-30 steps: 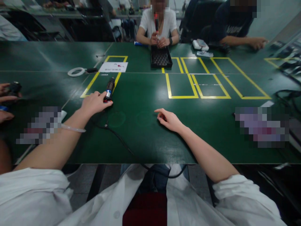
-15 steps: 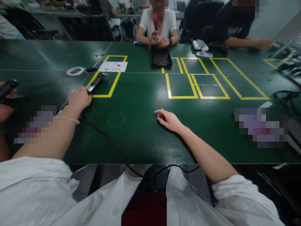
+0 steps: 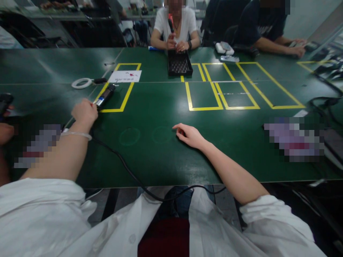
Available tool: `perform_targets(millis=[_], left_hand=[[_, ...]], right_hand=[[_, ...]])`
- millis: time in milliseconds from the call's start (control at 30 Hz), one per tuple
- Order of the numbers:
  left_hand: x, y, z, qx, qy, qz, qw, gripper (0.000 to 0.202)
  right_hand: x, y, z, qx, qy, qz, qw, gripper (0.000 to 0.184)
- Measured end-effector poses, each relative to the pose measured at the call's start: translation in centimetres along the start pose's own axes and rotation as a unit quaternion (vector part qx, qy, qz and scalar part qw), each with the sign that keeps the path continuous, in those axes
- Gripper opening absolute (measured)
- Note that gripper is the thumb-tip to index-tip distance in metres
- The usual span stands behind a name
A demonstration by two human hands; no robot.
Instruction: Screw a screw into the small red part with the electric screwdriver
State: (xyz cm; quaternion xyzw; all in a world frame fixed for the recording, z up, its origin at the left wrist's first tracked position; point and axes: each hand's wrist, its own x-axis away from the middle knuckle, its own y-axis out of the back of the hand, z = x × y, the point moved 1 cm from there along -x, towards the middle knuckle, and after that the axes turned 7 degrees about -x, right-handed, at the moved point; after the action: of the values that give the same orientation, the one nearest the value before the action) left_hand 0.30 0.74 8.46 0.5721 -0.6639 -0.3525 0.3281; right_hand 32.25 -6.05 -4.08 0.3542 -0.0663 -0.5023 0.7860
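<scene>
My left hand (image 3: 85, 113) is closed around the near end of a dark handheld device (image 3: 105, 96) with a silver and blue label. The device points away from me, over the left yellow-taped outline (image 3: 128, 98). A black cable (image 3: 122, 159) runs from beneath my left wrist across the table edge toward my lap. My right hand (image 3: 189, 135) rests on the green table (image 3: 160, 164), holding nothing. Its index finger reaches left and the other fingers curl loosely. Beside it are two faint circles drawn on the surface.
A printed white card (image 3: 125, 76) and a coiled white cable (image 3: 81, 83) lie beyond my left hand. Across the table, a person holds a red and black tool (image 3: 170, 23) above a black tray (image 3: 180, 67). Blurred-out items lie at both sides; another person's hand (image 3: 6, 134) is at far left.
The whole view has shifted slightly, so most things sit a little further left. The tool in the opposite person's hand shows more tilted. My hands keep their poses.
</scene>
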Motion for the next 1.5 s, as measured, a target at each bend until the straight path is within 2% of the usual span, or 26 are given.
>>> perform_targets(millis=[133,200,267,333,433,500,567,633,700,800,900,1167,1300,1500], left_hand=[[-1.3,-2.5,-1.5,0.087,-0.008,-0.024,0.996,0.037],[-1.7,-4.7,-2.3,0.137,-0.008,-0.035,0.99,0.03],[-1.4,-7.4,-3.5,0.197,-0.023,-0.022,0.98,0.025],[-0.5,-10.2,-5.0,0.261,-0.06,0.043,0.962,0.027],[1.2,-13.7,-6.9,0.33,-0.11,0.19,0.918,0.045],[2.1,-15.4,-7.3,0.349,-0.122,0.265,0.89,0.056],[2.5,-16.4,-7.1,0.351,-0.129,0.304,0.876,0.063],[2.5,-16.9,-6.5,0.345,-0.129,0.304,0.879,0.066],[2.2,-17.2,-5.9,0.349,-0.119,0.279,0.886,0.065],[1.7,-17.5,-5.3,0.391,-0.075,0.25,0.883,0.052],[1.4,-17.7,-5.1,0.42,-0.044,0.253,0.871,0.043],[1.5,-17.6,-5.2,0.375,-0.07,0.27,0.884,0.037],[1.6,-17.5,-5.2,0.383,-0.073,0.257,0.884,0.037],[1.5,-17.5,-5.1,0.396,-0.056,0.24,0.885,0.033]], right_hand=[[0.0,0.0,0.0,-0.022,-0.005,0.002,1.0,0.029],[0.0,0.1,0.0,-0.055,-0.011,-0.001,0.998,0.028],[0.0,0.1,-0.2,-0.112,-0.019,-0.011,0.994,0.027],[0.0,0.2,-0.5,-0.191,-0.032,-0.025,0.981,0.025],[-0.1,0.1,-0.6,-0.315,-0.047,-0.034,0.947,0.035],[-0.1,0.0,-0.6,-0.357,-0.042,-0.027,0.933,0.041],[-0.1,-0.2,-0.4,-0.366,-0.035,-0.01,0.93,0.038],[0.0,-0.4,-0.2,-0.366,-0.034,0.011,0.93,0.032],[0.0,-0.5,-0.1,-0.368,-0.035,0.016,0.929,0.031],[0.0,-0.3,-0.2,-0.316,-0.032,-0.023,0.948,0.031],[0.0,0.0,-0.4,-0.227,-0.023,-0.07,0.971,0.027],[0.1,0.3,-0.4,-0.146,0.005,-0.084,0.986,0.017],[0.1,0.1,-0.7,-0.175,-0.009,-0.084,0.981,0.022],[-0.3,0.0,-1.4,-0.3,-0.058,-0.067,0.95,0.026]])
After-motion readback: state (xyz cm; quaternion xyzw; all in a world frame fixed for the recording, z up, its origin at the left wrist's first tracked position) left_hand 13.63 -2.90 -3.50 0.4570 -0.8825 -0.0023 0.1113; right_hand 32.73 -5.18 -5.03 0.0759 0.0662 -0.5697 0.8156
